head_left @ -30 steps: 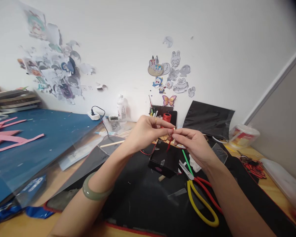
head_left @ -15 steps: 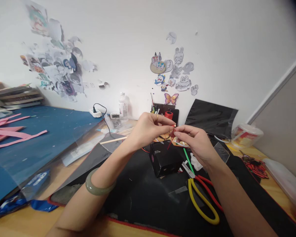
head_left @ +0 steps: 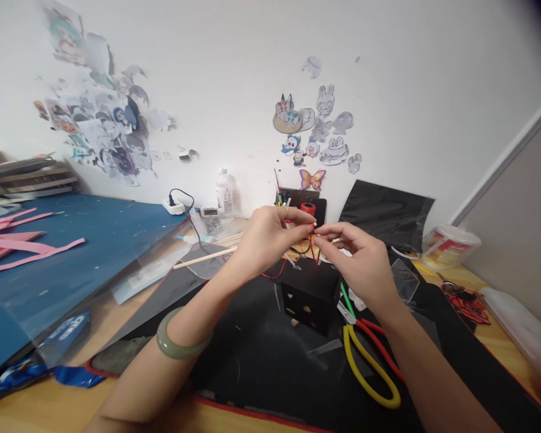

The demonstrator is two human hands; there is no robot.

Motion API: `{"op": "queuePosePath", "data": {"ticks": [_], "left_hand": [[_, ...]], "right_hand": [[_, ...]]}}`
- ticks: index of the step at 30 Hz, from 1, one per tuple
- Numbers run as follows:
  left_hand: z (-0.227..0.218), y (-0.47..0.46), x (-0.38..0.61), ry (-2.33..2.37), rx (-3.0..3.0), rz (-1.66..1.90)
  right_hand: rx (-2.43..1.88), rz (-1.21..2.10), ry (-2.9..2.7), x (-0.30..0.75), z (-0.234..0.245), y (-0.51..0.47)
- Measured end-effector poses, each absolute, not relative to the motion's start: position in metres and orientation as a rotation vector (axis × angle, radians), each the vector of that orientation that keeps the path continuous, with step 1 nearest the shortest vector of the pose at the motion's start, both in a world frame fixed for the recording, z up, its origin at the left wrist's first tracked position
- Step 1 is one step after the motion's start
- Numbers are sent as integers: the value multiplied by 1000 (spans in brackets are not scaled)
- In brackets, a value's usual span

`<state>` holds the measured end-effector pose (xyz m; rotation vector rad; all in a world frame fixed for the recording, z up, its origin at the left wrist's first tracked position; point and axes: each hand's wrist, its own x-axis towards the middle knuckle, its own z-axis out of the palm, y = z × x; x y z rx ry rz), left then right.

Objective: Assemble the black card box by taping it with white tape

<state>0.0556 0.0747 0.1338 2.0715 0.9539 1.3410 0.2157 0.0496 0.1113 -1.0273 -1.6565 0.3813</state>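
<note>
In my left hand point(head_left: 275, 237) the fingers are closed around a thin wooden stick point(head_left: 205, 258), whose light end shows beyond my fingertips. My right hand point(head_left: 358, 252) pinches red string point(head_left: 312, 245) at that end. The string runs down to a black box point(head_left: 309, 300) with small cut-out shapes on its face. Whether the box hangs free or touches the mat cannot be made out. Scissors point(head_left: 372, 367) with yellow and red handles lie beneath my right forearm, near a green stick point(head_left: 347, 299).
A black mat point(head_left: 252, 373) covers the wooden table. Pink strips point(head_left: 31, 243) lie on a blue board point(head_left: 112, 222) at left. Along the wall stand a plastic bottle point(head_left: 224, 195) and a red spool point(head_left: 308, 208). A clear tub point(head_left: 451, 248) and red pieces point(head_left: 466, 304) are at right.
The black box has turned, showing a different face, and has shifted slightly right. My hands have moved a little left and up, still together at the stick's end.
</note>
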Motion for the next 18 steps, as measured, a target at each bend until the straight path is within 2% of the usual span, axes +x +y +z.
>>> {"op": "queuePosePath", "data": {"ticks": [18], "left_hand": [[134, 74, 56, 871, 2038, 1299]], "right_hand": [[-940, 825, -1520, 220, 113, 55]]}}
